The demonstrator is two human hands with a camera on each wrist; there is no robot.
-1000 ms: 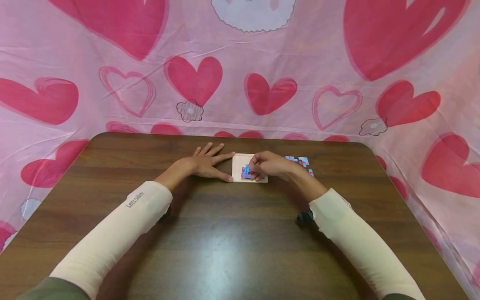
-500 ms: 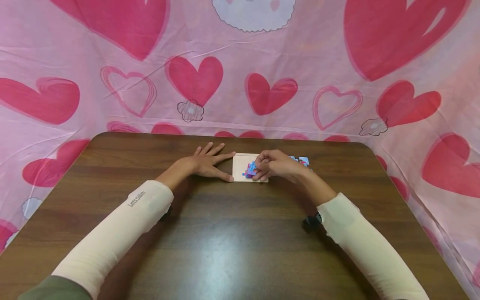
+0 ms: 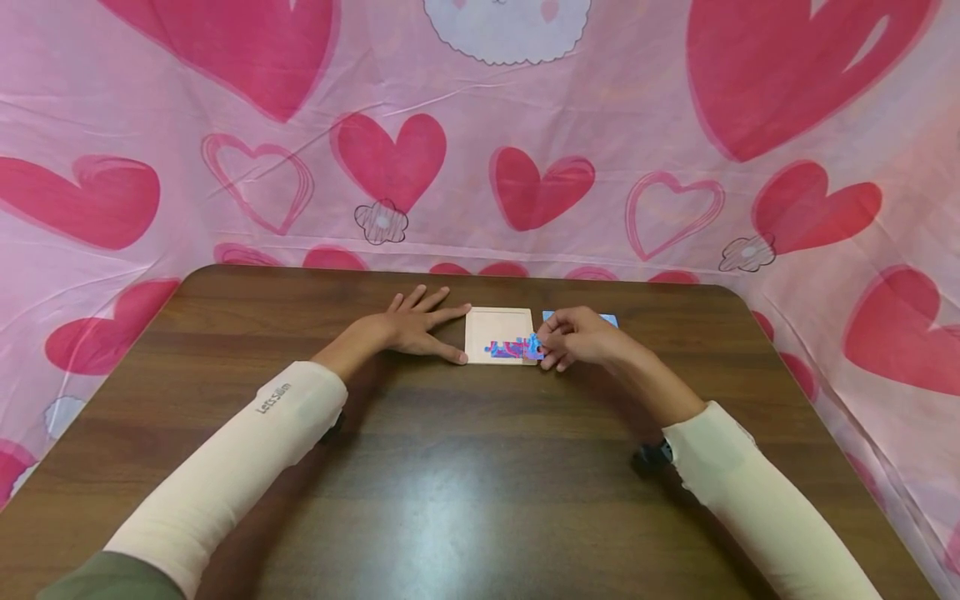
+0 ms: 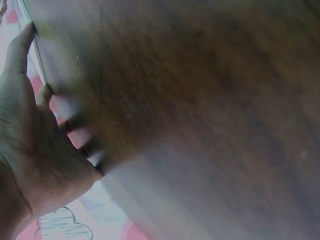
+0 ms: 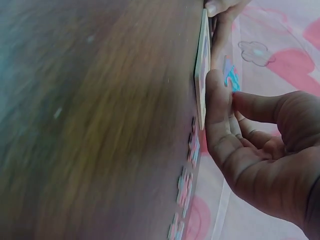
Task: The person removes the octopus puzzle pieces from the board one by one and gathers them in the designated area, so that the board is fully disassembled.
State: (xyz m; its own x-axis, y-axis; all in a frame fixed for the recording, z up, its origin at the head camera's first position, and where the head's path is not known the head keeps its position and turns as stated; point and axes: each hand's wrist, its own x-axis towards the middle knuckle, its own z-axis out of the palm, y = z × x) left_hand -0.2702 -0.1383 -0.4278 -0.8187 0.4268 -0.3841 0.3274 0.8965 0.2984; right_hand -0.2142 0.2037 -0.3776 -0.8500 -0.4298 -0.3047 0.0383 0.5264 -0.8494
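A pale, square wooden puzzle tray [image 3: 495,324] lies near the far side of the table. My left hand [image 3: 415,330] is spread flat, its thumb and index finger touching the tray's left edge. Joined blue and pink puzzle pieces [image 3: 506,349] lie along the tray's near side. Over the tray's right edge, my right hand [image 3: 581,337] pinches a blue jigsaw puzzle piece [image 5: 231,74] between thumb and fingers. In the right wrist view this piece is held up, clear of the tray. The left wrist view shows the left palm [image 4: 37,135] and only a sliver of tray.
Several loose puzzle pieces [image 5: 184,187] lie on the brown wooden table [image 3: 450,450] right of the tray, mostly hidden behind the right hand in the head view. A pink heart-patterned cloth [image 3: 465,200] hangs around the table's far side.
The right hand has moved right from over the tray to its right edge, a piece in its fingers. The pieces along the near side are now uncovered. The left hand stays put.
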